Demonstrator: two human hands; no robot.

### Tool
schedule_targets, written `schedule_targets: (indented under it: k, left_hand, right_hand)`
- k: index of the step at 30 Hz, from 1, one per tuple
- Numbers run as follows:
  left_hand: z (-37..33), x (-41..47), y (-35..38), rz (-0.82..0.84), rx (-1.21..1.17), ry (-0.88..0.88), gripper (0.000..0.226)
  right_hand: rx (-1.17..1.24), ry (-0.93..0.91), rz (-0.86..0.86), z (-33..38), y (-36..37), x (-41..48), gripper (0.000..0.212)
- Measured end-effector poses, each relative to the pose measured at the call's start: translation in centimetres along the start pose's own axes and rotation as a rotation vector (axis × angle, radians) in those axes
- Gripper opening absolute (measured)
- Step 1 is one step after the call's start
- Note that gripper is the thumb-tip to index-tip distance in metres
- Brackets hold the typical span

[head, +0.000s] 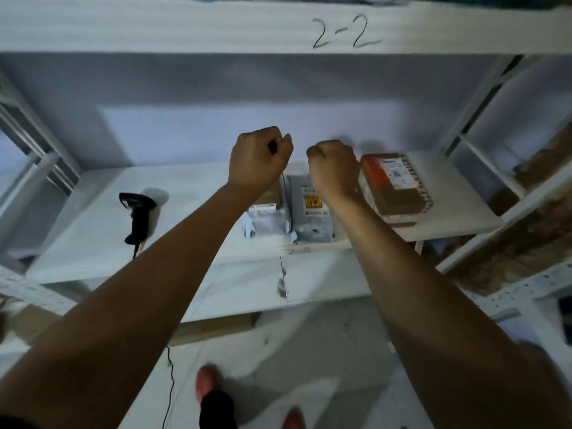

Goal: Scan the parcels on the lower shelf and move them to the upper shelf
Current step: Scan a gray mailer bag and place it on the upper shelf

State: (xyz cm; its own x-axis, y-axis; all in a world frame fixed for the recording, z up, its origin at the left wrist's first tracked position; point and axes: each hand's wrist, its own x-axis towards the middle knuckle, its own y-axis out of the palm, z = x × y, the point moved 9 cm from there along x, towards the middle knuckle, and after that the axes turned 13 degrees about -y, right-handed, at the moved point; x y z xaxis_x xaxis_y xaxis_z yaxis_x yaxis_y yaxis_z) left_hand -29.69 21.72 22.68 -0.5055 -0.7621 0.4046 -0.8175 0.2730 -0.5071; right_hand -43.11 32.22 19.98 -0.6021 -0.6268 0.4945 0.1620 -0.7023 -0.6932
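White shelf (201, 193), scanner (137, 216) at left, parcels (312, 218) at right; over them left hand (258, 159) and right hand (334, 168), empty fists.

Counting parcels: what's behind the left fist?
A brown cardboard parcel, mostly covered by the left hand, beside a grey plastic mailer with a yellow label. Its size is hidden.

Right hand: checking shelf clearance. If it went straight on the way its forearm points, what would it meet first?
Likely the pale back wall of the shelf bay: the right hand, a fist above the grey parcel, has nothing showing ahead of it. Depth is unclear.
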Motion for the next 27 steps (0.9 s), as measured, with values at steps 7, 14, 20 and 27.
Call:
schedule_targets:
  k: [7,14,20,27]
  left_hand:
    - [13.3,-0.6,3.1,0.170,0.158,-0.541,0.026]
    - [21.6,-1.0,6.9,0.338,-0.038,-0.913,0.066]
    - [24.8,0.3,3.8,0.084,-0.228,-0.895,0.039]
    - [34.5,-2.4,0.4,-0.119,-0.356,-1.127,0.040]
  right_hand:
    - [-0.034,0.264,0.282,-5.7,9.4,-3.6,0.032]
    - [0.066,0.289,0.407,-6.5,16.5,-4.0,0.043]
    - [0.128,0.152,0.387,-2.0,21.8,-2.6,0.037]
    - [-0.293,0.052,0.222,0.2,23.1,-1.8,0.036]
